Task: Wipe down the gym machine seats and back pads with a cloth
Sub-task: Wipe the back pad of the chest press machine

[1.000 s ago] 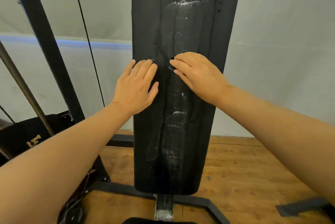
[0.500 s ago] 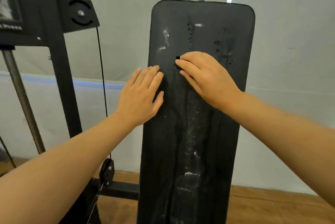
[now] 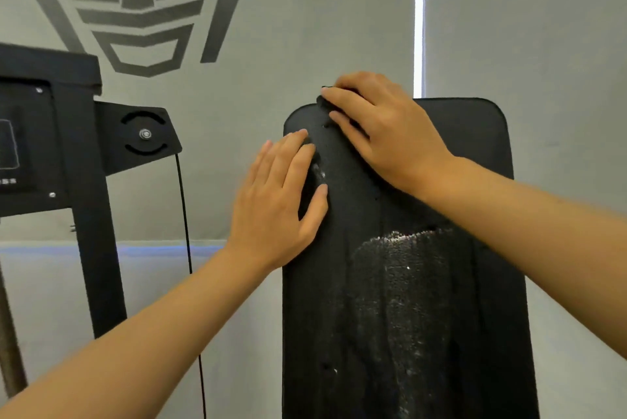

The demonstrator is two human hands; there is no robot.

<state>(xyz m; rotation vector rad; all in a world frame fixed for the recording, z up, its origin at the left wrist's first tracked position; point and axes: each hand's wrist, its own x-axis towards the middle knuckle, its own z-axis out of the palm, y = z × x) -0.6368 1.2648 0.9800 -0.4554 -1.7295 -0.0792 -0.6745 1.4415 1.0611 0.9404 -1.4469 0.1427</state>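
A tall black back pad [image 3: 481,147] stands upright in front of me, with wet shiny streaks [image 3: 400,276] down its middle. My right hand [image 3: 383,133] lies flat at the pad's top left corner and presses a dark cloth [image 3: 323,106] against it. The cloth is nearly the pad's colour, and only its edge shows past my fingertips. My left hand [image 3: 281,201] rests flat with straight fingers on the pad's left edge, just below the right hand. Whether it also touches the cloth is unclear.
A black machine upright [image 3: 88,215] with a pulley bracket [image 3: 144,135] stands to the left, and a thin cable [image 3: 186,232] hangs beside it. Behind is a grey wall with a dark logo [image 3: 135,11] and a bright vertical light strip [image 3: 420,18].
Both hands have slid up the pad from its middle to its top edge, the right hand leading. My view has tilted upward with them.
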